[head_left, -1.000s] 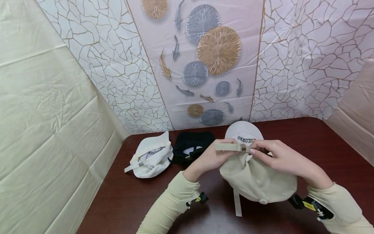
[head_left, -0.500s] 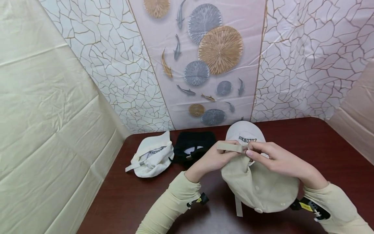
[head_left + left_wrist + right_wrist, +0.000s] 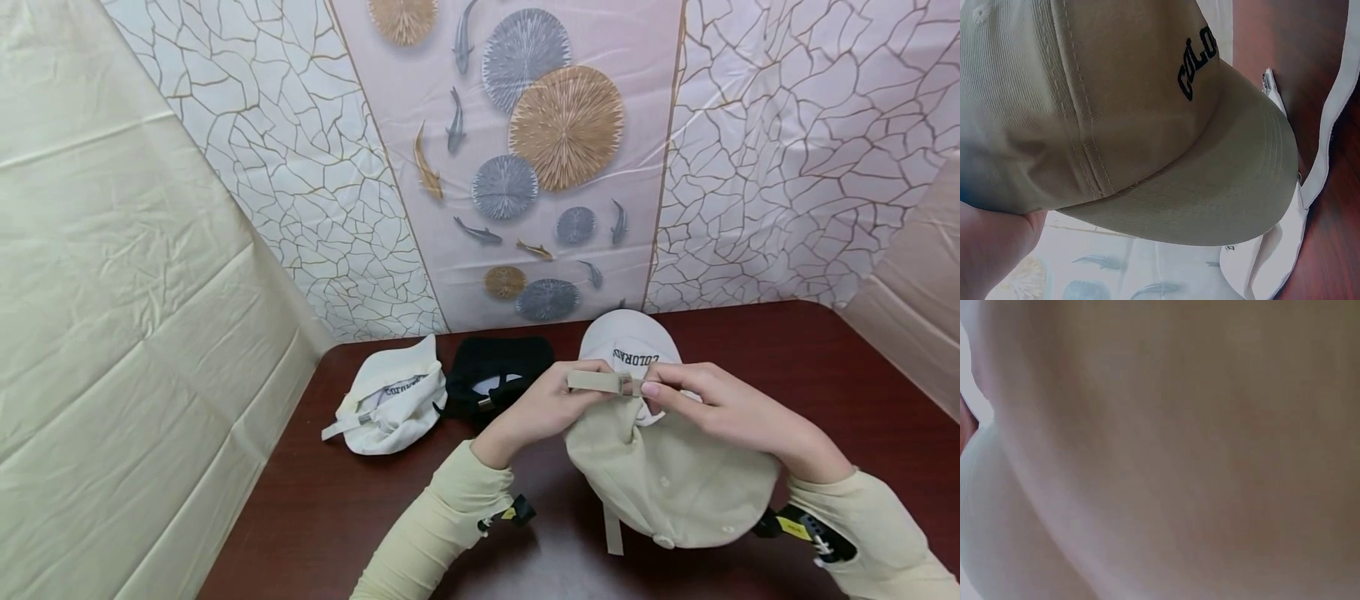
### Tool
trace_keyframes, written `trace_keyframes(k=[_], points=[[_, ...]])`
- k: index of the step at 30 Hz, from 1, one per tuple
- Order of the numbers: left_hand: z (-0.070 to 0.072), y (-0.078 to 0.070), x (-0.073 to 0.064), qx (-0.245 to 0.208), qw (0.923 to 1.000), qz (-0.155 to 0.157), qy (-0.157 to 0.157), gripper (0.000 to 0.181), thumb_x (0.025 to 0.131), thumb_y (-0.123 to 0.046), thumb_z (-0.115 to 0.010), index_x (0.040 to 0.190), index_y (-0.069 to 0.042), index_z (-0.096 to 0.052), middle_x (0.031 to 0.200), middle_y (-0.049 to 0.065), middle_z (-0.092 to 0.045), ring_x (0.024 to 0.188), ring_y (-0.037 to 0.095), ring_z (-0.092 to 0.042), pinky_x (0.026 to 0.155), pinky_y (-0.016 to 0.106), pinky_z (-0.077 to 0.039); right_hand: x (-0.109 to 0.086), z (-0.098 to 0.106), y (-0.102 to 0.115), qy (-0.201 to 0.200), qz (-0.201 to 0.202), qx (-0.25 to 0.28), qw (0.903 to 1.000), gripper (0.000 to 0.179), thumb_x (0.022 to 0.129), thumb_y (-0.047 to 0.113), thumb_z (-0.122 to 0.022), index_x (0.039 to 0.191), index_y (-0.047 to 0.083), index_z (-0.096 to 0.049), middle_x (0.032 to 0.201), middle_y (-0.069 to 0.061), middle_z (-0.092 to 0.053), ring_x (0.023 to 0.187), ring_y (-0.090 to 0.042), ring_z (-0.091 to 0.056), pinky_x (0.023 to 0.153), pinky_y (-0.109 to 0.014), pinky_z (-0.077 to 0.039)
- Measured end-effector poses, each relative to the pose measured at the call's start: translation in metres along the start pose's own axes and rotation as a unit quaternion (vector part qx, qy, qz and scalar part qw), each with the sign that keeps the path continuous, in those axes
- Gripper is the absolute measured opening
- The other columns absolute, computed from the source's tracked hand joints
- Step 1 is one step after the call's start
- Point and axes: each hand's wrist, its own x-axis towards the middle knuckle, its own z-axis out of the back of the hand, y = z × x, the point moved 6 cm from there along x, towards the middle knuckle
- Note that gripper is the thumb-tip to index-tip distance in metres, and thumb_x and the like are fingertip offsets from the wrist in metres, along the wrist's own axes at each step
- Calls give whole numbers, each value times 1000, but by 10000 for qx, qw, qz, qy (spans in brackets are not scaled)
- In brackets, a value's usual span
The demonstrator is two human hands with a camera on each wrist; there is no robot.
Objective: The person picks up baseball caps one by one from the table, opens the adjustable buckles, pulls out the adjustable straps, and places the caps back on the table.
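Observation:
Both hands hold a beige baseball cap (image 3: 675,479) by the strap at its back, above the table. My left hand (image 3: 546,408) pinches near the strap (image 3: 595,381), whose loose end shows over the fingers. Thumb and fingers of my right hand (image 3: 723,408) pinch the strap just right of its metal buckle (image 3: 627,384). In the left wrist view the cap's brim (image 3: 1229,181) and dark lettering face the camera. The right wrist view is mostly filled by blurred skin. Behind the beige cap lies a white cap (image 3: 626,333) with "COLORAD" lettering, partly hidden.
On the dark red table (image 3: 337,525), another white cap (image 3: 390,396) lies at the back left, with a black cap (image 3: 498,358) beside it. A pale strap (image 3: 613,529) hangs or lies below the beige cap. A patterned cloth (image 3: 517,250) stands behind the table.
The beige cap's crown has tilted lower and slightly right. My right fingers shifted left along the strap near the buckle, then back right. Other caps stay put.

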Motion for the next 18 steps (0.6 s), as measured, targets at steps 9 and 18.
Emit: trace_keyframes(k=[9, 18], points=[[0, 3, 0, 173, 9998, 104, 26, 12, 101, -16, -63, 101, -7, -71, 98, -3, -67, 74, 2, -44, 65, 20, -38, -5, 4, -6, -105, -156, -286, 9994, 30, 103, 6, -57, 85, 30, -56, 75, 16, -54, 70, -3, -54, 63, -23, -43], [-3, 3, 1, 75, 9997, 164, 148, 13, 102, -14, -61, 100, -5, -71, 91, -4, -63, 74, 3, -47, 66, 20, -42, -5, 0, -6, 77, 69, -173, 9998, 27, 102, 4, -57, 103, 31, -59, 82, 14, -59, 75, -4, -58, 68, -21, -44]])
